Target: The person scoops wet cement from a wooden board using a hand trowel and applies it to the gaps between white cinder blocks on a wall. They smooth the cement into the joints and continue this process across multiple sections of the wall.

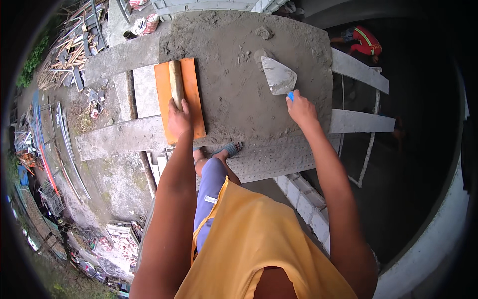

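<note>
My left hand (180,119) is closed round the wooden handle of an orange plastering float (193,94), held at the left edge of a mortar-covered board (224,114). In my right hand (302,109) is a pointing trowel (280,77) with a blue handle, its pale, mortar-smeared blade angled away from me over the board's right half. Grey wet mortar (214,50) coats the board, thicker and rougher along the far side. One small lump of mortar (264,33) sits beyond the blade tip.
Planks (119,137) and a perforated metal walkway (274,159) support the board and my sandalled feet (232,149). Far below on the left lie scrap timber (64,60) and rubble. A person in a red vest (367,41) bends down at the far right. Block walling (306,202) runs beneath.
</note>
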The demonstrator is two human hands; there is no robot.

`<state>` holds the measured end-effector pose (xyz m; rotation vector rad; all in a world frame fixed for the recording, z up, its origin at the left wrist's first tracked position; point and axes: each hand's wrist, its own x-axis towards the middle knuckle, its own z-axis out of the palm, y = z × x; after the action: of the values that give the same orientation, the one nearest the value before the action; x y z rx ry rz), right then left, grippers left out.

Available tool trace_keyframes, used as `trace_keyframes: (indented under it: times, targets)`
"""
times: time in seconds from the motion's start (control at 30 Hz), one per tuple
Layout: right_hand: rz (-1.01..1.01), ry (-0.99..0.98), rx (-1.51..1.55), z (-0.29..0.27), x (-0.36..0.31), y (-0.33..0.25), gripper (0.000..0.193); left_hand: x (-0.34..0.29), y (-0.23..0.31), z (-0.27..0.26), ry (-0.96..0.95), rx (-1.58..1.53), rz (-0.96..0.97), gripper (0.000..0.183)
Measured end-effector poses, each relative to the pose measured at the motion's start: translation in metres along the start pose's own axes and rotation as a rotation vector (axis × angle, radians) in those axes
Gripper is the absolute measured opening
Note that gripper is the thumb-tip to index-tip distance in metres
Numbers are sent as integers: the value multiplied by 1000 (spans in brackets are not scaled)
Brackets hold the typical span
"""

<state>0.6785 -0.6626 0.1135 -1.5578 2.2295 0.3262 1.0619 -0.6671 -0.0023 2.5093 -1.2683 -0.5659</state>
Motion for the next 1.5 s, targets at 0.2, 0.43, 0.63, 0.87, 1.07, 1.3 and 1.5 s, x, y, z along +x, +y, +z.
trace_keyframes:
  times: [0.2,0.43,0.63,0.87,1.07,1.3,1.5]
  targets:
    - [459,-357,881,38,27,2,44,8,-9,14,74,-5,41,56]
    - [167,-218,324,70,-9,2,53,0,-3,4,17,-8,34,56]
    - [-12,-247,36,-29,4,40,51,1,-3,5,26,-3,14,56]
    - [-89,264,-212,-60,154,36,33,3,-2,6,21,-20,18,56]
    - [-245,248,-204,-17,206,9,30,6,4,5,-2,-14,4,55]
    - [-618,150,-267,-4,131,46,25,-3,8,-3,-22,-5,-30,52]
    - [-127,238,-77,8,88,107,29,-3,8,2,-10,7,35,51]
